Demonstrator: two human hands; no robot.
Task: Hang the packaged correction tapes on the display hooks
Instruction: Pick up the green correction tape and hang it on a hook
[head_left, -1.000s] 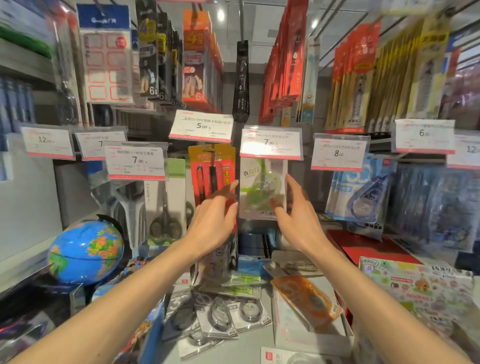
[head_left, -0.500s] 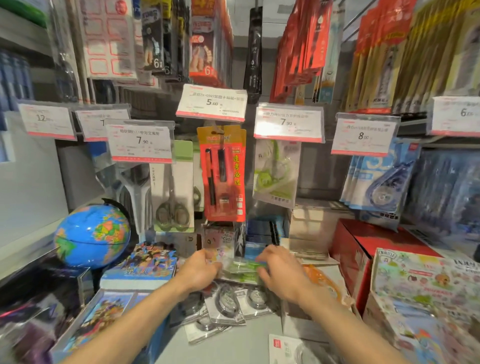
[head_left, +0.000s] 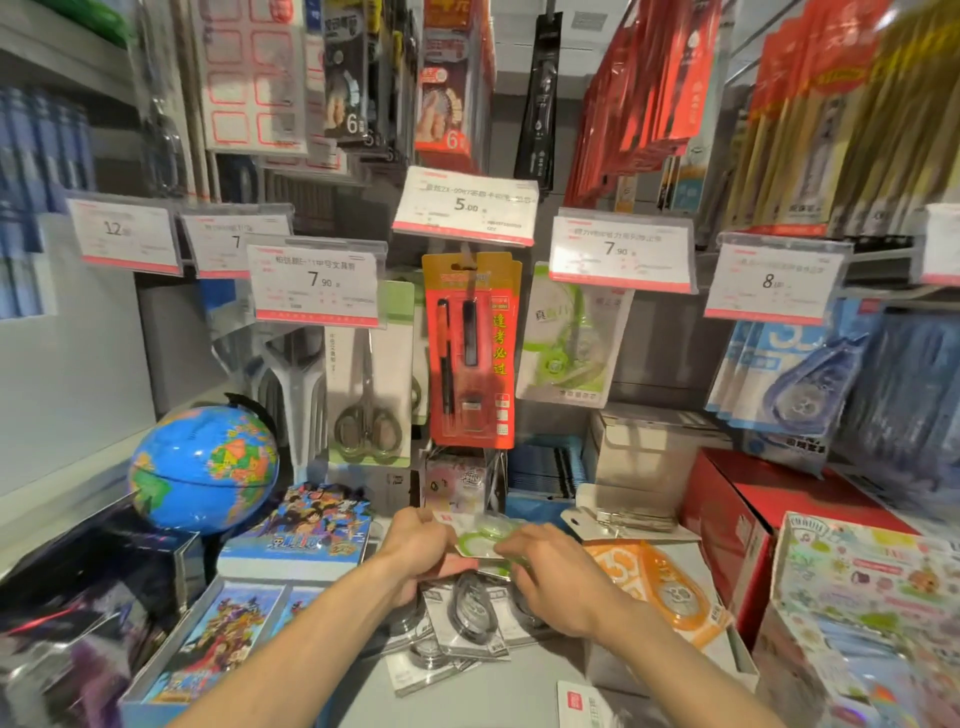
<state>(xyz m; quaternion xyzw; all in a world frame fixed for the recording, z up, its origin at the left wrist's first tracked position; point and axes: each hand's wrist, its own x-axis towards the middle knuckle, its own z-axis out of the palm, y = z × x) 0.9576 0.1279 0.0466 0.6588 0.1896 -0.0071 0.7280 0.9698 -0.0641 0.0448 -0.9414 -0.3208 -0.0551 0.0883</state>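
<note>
Both hands hold one flat green-and-white packaged correction tape (head_left: 485, 540) low over the desk: the left hand (head_left: 421, 551) grips its near edge, the right hand (head_left: 550, 577) has fingers curled over its other side. She'd best find the hang hole before lifting to the hook above the hands, under the "7.90" price tag (head_left: 621, 252), where a matching green pack (head_left: 569, 338) hangs

A globe (head_left: 203, 469) stood at my shelf's left edge, scissors (head_left: 370, 374) and a red pen pack (head_left: 471, 349) hung behind, red box (head_left: 727, 514) right.
</note>
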